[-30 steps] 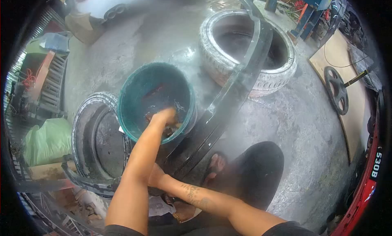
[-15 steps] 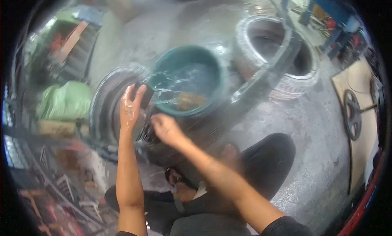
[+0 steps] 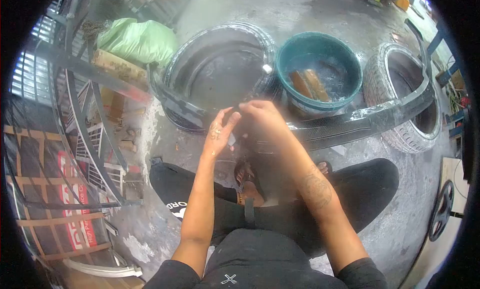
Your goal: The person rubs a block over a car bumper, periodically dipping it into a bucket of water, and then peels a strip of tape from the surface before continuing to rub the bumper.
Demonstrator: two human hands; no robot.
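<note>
I sit on the floor with both hands together in front of my knees. My left hand is wet, with its palm showing and its fingers spread, the fingertips touching my right hand. My right hand is curled over the near end of a long black carbon-weave trim piece; whether it grips anything is hidden. The trim lies across two tyres. Just beyond my hands stands a green bucket of water with two brown blocks in it.
A black tyre lies flat to the left of the bucket and a whitish tyre to the right. A green sack and metal railings are at the left. A steering wheel lies at the far right.
My left hand left the bucket, lifted a dark pad out with a splash, then came down to meet my right hand at the trim. The view swung left and down.
</note>
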